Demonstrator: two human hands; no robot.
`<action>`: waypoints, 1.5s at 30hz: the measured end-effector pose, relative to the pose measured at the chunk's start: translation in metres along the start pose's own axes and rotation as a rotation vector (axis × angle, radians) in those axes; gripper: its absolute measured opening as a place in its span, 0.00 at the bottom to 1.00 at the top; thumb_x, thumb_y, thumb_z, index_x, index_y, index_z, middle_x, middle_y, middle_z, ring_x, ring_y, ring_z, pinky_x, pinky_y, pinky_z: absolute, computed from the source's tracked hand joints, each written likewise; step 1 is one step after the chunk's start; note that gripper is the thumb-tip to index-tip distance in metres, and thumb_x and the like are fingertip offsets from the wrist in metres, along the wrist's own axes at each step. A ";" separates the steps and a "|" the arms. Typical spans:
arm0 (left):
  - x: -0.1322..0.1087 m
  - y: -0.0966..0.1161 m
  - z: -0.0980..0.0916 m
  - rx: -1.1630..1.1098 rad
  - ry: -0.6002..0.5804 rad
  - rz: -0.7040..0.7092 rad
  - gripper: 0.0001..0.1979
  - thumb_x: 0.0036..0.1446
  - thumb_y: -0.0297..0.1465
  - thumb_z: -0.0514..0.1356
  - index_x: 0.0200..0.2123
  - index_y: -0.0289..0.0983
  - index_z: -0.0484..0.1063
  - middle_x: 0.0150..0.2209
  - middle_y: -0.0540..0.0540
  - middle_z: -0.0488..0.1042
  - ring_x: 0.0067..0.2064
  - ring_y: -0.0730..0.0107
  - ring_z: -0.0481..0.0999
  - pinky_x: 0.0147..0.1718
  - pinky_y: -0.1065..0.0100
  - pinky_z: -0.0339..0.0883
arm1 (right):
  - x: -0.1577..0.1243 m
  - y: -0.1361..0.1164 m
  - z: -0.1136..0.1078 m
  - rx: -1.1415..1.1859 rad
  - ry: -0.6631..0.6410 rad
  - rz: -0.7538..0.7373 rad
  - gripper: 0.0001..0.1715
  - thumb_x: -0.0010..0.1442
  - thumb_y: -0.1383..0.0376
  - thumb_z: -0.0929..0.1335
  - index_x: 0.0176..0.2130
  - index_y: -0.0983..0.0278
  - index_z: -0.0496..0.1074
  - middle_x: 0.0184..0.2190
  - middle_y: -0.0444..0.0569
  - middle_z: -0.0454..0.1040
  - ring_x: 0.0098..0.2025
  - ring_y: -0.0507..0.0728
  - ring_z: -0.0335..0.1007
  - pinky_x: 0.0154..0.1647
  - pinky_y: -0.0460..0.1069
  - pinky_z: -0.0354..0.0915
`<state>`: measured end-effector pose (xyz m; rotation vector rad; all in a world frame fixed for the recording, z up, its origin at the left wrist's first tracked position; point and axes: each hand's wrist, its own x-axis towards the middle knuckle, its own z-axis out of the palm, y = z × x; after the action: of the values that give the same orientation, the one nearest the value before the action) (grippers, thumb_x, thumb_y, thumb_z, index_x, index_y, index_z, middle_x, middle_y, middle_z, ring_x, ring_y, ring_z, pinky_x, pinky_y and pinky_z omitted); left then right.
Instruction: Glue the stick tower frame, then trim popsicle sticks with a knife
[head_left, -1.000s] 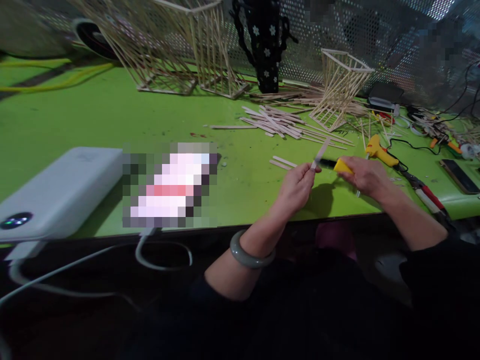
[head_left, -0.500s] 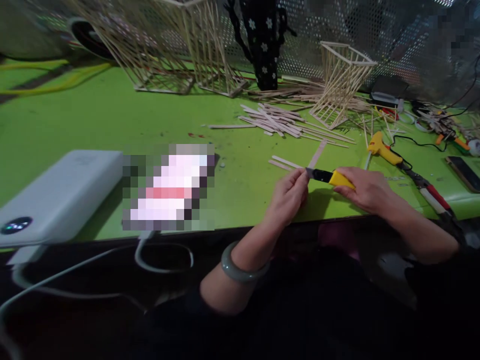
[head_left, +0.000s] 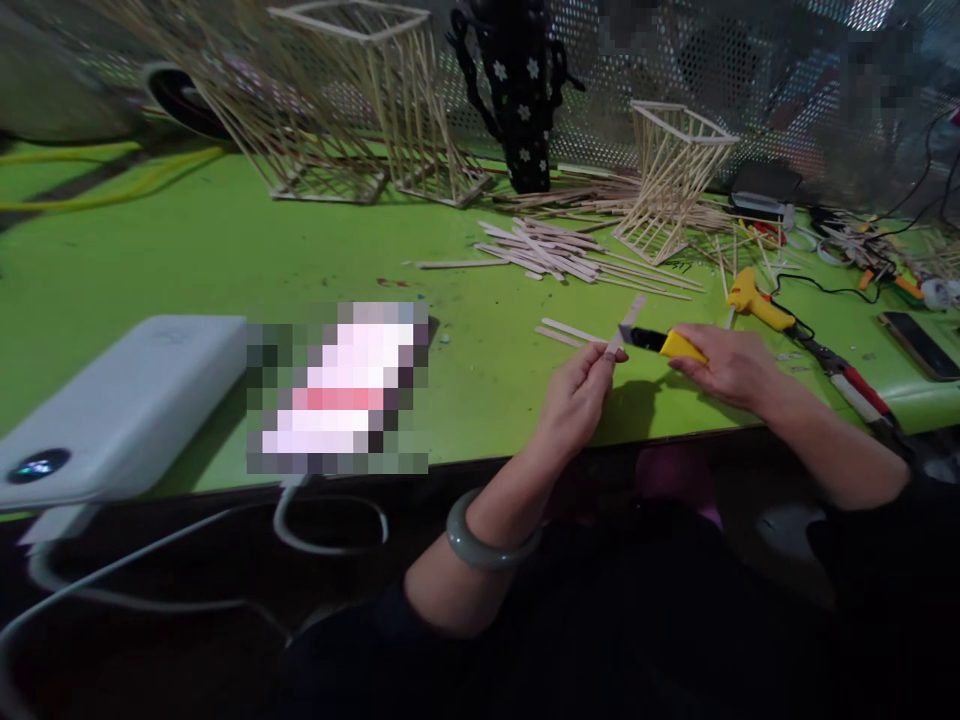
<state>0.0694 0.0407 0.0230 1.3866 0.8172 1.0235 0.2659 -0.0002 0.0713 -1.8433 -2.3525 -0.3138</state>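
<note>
Near the table's front edge, my left hand (head_left: 581,392) pinches the lower end of a flat wooden craft stick (head_left: 636,309), which slants up and away. My right hand (head_left: 724,362) is closed round the yellow handle of a utility knife (head_left: 651,341). The knife's blade lies against the stick, just beyond my left fingertips. Two more flat wooden sticks (head_left: 574,331) lie on the table behind my left hand, their near ends partly hidden by it. A loose pile of craft sticks (head_left: 541,248) lies farther back.
A yellow glue gun (head_left: 754,299), red-handled pliers (head_left: 859,384) and a dark phone (head_left: 921,345) lie to the right. Twisted stick frames (head_left: 664,180) and a black flowered vase (head_left: 525,110) stand behind. To the left are a blurred lit phone (head_left: 345,380) and a white power bank (head_left: 142,390).
The knife blade has moved slightly up along the craft stick, away from my left fingertips. Both hands keep their grip, and the view has shifted slightly.
</note>
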 end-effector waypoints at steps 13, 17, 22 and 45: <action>-0.001 0.000 0.000 -0.036 -0.035 -0.098 0.09 0.59 0.34 0.54 0.33 0.36 0.70 0.16 0.56 0.52 0.17 0.79 0.49 0.17 0.72 0.42 | 0.005 0.037 0.000 0.327 0.158 0.295 0.40 0.58 0.38 0.56 0.49 0.64 0.71 0.37 0.54 0.76 0.36 0.61 0.71 0.34 0.52 0.62; -0.001 0.003 0.000 0.035 -0.074 -0.048 0.09 0.57 0.35 0.54 0.31 0.37 0.71 0.17 0.56 0.52 0.19 0.78 0.50 0.17 0.72 0.42 | 0.017 0.019 -0.007 0.744 0.139 0.383 0.35 0.47 0.41 0.68 0.43 0.66 0.71 0.29 0.46 0.72 0.28 0.54 0.66 0.29 0.50 0.63; -0.002 0.009 0.000 0.112 -0.096 -0.002 0.13 0.53 0.38 0.58 0.22 0.37 0.67 0.17 0.55 0.54 0.20 0.77 0.52 0.19 0.71 0.45 | 0.031 -0.011 -0.013 1.161 0.113 0.354 0.21 0.45 0.53 0.72 0.35 0.63 0.68 0.27 0.41 0.69 0.22 0.47 0.61 0.24 0.46 0.64; -0.005 0.018 0.003 0.177 -0.049 0.004 0.09 0.47 0.30 0.51 0.23 0.37 0.70 0.16 0.54 0.55 0.20 0.75 0.53 0.20 0.70 0.46 | 0.020 -0.018 -0.014 1.109 0.210 0.300 0.17 0.45 0.56 0.71 0.33 0.61 0.66 0.30 0.42 0.70 0.29 0.50 0.68 0.33 0.50 0.69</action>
<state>0.0683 0.0333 0.0401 1.5577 0.8860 0.9341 0.2439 0.0106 0.0885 -1.4097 -1.5014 0.6645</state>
